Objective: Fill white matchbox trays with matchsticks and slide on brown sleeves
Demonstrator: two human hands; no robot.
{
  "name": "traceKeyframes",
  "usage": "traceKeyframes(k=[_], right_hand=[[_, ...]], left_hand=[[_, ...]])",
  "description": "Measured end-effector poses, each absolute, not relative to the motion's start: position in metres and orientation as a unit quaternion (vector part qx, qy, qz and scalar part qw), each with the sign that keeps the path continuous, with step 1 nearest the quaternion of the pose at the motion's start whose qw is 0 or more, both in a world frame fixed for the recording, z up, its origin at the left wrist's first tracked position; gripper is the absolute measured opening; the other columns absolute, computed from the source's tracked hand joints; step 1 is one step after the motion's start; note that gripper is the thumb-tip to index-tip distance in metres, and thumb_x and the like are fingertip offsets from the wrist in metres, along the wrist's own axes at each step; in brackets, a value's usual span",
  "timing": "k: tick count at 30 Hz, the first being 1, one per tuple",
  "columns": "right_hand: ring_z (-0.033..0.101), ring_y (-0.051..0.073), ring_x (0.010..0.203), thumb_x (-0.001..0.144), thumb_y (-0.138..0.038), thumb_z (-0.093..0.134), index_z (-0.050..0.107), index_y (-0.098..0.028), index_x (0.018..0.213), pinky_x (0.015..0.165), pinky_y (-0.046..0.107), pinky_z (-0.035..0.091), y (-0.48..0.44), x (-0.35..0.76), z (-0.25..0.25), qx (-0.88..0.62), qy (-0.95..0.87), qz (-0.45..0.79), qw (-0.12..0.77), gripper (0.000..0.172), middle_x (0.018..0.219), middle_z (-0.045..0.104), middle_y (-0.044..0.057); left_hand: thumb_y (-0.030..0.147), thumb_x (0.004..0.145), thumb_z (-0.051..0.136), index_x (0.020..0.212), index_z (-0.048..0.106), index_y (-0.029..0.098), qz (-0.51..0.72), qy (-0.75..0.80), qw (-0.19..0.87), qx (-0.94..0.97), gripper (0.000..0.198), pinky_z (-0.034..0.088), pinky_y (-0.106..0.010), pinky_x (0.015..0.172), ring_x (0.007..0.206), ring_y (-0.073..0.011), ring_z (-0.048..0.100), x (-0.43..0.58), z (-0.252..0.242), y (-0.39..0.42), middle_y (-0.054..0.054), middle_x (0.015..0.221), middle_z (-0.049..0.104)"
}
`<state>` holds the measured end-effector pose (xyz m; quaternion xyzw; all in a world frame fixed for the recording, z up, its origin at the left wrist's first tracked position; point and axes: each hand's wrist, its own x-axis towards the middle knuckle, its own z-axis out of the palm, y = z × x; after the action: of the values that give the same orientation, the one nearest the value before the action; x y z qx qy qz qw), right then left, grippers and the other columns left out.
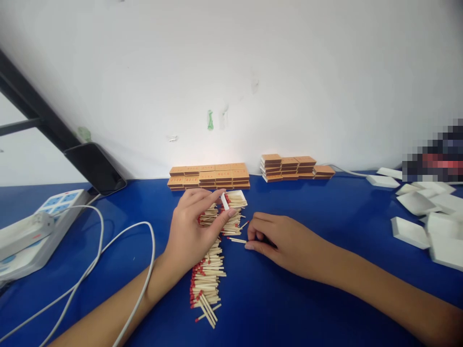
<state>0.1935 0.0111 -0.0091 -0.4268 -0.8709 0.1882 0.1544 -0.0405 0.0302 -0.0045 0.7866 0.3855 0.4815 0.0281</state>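
Between thumb and fingers, my left hand [193,219] grips a white matchbox tray [224,201] by its left end. Red-tipped matches [237,199] lie inside the tray, heads toward that hand. Below and around it, a long heap of loose matches [210,274] runs toward me over the blue tabletop [275,308]. To the right of the heap, my right hand [271,236] is closed, its thumb and fingers pinching the ends of a few matches [237,240] whose red heads point left.
Stacked orange matchboxes [210,176] stand along the wall, with another stack [289,167] further right. White empty trays [434,207] pile up at the right. On the left are a power strip [47,226], a black phone [94,167] and a looping white cable [101,250] that crosses my left forearm.
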Motion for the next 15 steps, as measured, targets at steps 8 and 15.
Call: traceKeyframes(k=[8,15], right_hand=[[0.062,0.017,0.079,0.102,-0.024,0.064,0.061,-0.02,0.095,0.07,0.031,0.045,0.008,0.184,-0.022,-0.422,-0.874,0.142,0.195,0.009,0.093,0.065,0.002],[0.062,0.016,0.078,0.103,-0.021,0.06,0.063,-0.02,0.096,0.07,0.03,0.047,0.01,0.184,-0.025,-0.399,-0.881,0.13,0.217,0.008,0.094,0.067,0.002]], left_hand=[[0.035,0.092,0.08,0.122,0.078,0.023,0.481,0.381,0.036,0.789,0.032,0.056,-0.046,0.091,0.099,-0.0258,0.068,-0.038,-0.004,0.028,-0.007,0.101,0.078],[0.035,0.092,0.08,0.121,0.078,0.024,0.477,0.379,0.032,0.792,0.031,0.056,-0.046,0.089,0.099,-0.0262,0.068,-0.04,-0.005,0.03,-0.007,0.101,0.079]])
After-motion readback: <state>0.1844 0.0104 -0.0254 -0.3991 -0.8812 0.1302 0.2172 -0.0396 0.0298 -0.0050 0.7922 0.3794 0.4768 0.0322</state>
